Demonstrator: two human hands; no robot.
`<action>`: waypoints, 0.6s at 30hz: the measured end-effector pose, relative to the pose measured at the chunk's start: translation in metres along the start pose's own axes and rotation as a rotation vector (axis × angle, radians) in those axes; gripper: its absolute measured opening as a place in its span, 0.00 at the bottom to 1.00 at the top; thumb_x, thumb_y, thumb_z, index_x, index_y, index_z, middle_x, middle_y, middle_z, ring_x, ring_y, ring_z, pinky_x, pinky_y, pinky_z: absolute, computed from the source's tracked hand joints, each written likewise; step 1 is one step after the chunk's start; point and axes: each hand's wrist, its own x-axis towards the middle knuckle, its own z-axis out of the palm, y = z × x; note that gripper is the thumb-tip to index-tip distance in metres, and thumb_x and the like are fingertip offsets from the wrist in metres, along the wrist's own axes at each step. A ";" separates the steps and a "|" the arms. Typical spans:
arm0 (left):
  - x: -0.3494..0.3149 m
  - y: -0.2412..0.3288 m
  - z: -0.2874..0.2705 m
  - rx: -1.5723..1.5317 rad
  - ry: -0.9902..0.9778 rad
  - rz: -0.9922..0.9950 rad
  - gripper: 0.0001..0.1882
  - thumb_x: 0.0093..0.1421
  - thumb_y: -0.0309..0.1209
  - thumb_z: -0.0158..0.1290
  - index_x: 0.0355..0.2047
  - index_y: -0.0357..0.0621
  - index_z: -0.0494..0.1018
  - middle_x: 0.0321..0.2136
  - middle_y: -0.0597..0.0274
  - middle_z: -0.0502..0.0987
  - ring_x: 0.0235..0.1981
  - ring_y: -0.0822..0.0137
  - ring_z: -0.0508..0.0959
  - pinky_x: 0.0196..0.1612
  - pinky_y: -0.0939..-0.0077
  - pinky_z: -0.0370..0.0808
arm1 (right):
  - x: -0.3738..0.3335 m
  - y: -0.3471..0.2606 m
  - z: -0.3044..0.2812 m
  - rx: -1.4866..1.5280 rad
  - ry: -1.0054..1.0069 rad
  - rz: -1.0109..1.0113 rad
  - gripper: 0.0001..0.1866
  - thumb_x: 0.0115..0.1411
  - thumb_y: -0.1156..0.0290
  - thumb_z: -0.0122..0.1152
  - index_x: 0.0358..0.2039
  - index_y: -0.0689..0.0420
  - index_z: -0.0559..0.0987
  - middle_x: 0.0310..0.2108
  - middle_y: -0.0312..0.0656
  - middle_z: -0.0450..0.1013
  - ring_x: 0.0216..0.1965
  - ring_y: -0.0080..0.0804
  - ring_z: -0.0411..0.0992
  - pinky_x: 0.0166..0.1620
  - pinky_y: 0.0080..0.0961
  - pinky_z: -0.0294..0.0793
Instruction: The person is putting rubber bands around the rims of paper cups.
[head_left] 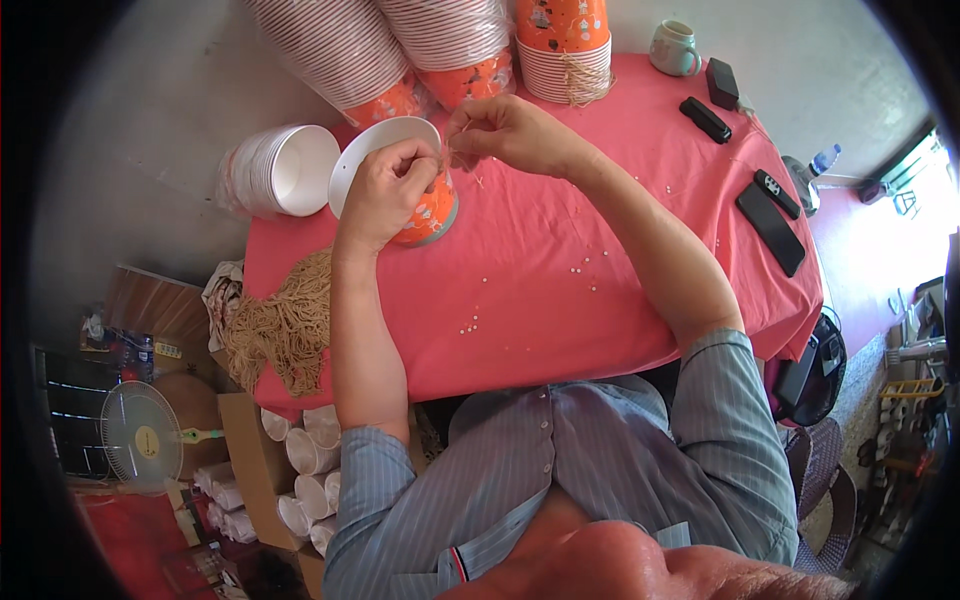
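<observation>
Both my hands meet over an orange-printed paper bucket (433, 212), which lies tilted on the table with its white mouth facing up and left. My left hand (388, 188) is closed at the bucket's rim, thumb and fingers pinched together. Just to the right, my right hand (505, 135) also pinches, its fingertips close to those of the left. A thin pale cord shows faintly between the fingertips; its ends are hidden. Left of my left forearm, a heap of tan cords (285, 325) hangs over the table edge.
Wrapped stacks of buckets (340, 50) and an unwrapped stack (565, 70) stand at the back; white bowls (300, 172) lie left. Small white beads (470, 325) dot the red tablecloth (520, 270). At right are a mug (673, 48), stapler-like black object (706, 120), phone (771, 230) and remote (777, 193).
</observation>
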 end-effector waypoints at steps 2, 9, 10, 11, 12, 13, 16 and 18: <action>-0.002 0.007 0.003 0.058 0.011 0.025 0.08 0.68 0.25 0.55 0.34 0.32 0.78 0.25 0.63 0.77 0.27 0.75 0.75 0.34 0.74 0.74 | 0.001 0.001 0.000 0.074 -0.007 0.057 0.08 0.74 0.71 0.60 0.46 0.63 0.82 0.38 0.41 0.86 0.39 0.27 0.85 0.49 0.27 0.84; -0.004 0.016 0.007 0.179 0.056 0.053 0.08 0.66 0.25 0.56 0.33 0.31 0.80 0.25 0.58 0.81 0.27 0.70 0.78 0.35 0.70 0.76 | -0.003 -0.007 0.001 0.319 -0.054 0.241 0.10 0.70 0.68 0.62 0.47 0.59 0.80 0.38 0.44 0.85 0.36 0.29 0.85 0.45 0.27 0.84; -0.004 0.016 0.007 0.182 0.055 0.049 0.08 0.66 0.25 0.56 0.33 0.31 0.80 0.25 0.58 0.81 0.27 0.70 0.78 0.35 0.70 0.76 | -0.003 -0.006 0.000 0.324 -0.054 0.241 0.10 0.70 0.68 0.62 0.47 0.59 0.80 0.38 0.44 0.85 0.36 0.29 0.85 0.45 0.27 0.84; -0.004 0.015 0.006 0.185 0.052 0.053 0.08 0.66 0.26 0.56 0.34 0.31 0.80 0.25 0.57 0.81 0.27 0.70 0.78 0.35 0.69 0.77 | -0.002 -0.005 0.000 0.335 -0.050 0.234 0.10 0.70 0.68 0.62 0.46 0.59 0.80 0.39 0.44 0.85 0.36 0.29 0.85 0.44 0.27 0.84; -0.004 0.015 0.006 0.188 0.050 0.057 0.08 0.66 0.26 0.56 0.34 0.31 0.80 0.25 0.57 0.81 0.27 0.69 0.79 0.35 0.69 0.77 | -0.002 -0.005 0.001 0.346 -0.047 0.226 0.09 0.70 0.69 0.62 0.46 0.60 0.80 0.39 0.45 0.86 0.35 0.30 0.85 0.44 0.27 0.84; -0.005 0.015 0.005 0.189 0.051 0.056 0.08 0.66 0.26 0.56 0.34 0.31 0.80 0.25 0.57 0.81 0.27 0.69 0.79 0.35 0.69 0.77 | -0.002 -0.004 0.001 0.347 -0.049 0.226 0.09 0.70 0.69 0.62 0.46 0.60 0.80 0.39 0.45 0.86 0.35 0.30 0.85 0.44 0.27 0.84; -0.005 0.016 0.008 0.232 0.060 0.065 0.08 0.65 0.27 0.56 0.35 0.32 0.80 0.26 0.55 0.81 0.27 0.67 0.79 0.36 0.68 0.77 | -0.002 -0.005 -0.002 0.369 -0.054 0.257 0.10 0.69 0.69 0.62 0.46 0.60 0.79 0.40 0.45 0.86 0.35 0.30 0.85 0.44 0.27 0.84; -0.006 0.016 0.009 0.251 0.065 0.073 0.09 0.67 0.26 0.55 0.36 0.31 0.80 0.26 0.64 0.79 0.28 0.76 0.76 0.36 0.75 0.75 | -0.001 -0.004 -0.003 0.389 -0.082 0.260 0.10 0.68 0.70 0.63 0.46 0.60 0.80 0.40 0.45 0.86 0.35 0.31 0.85 0.43 0.28 0.85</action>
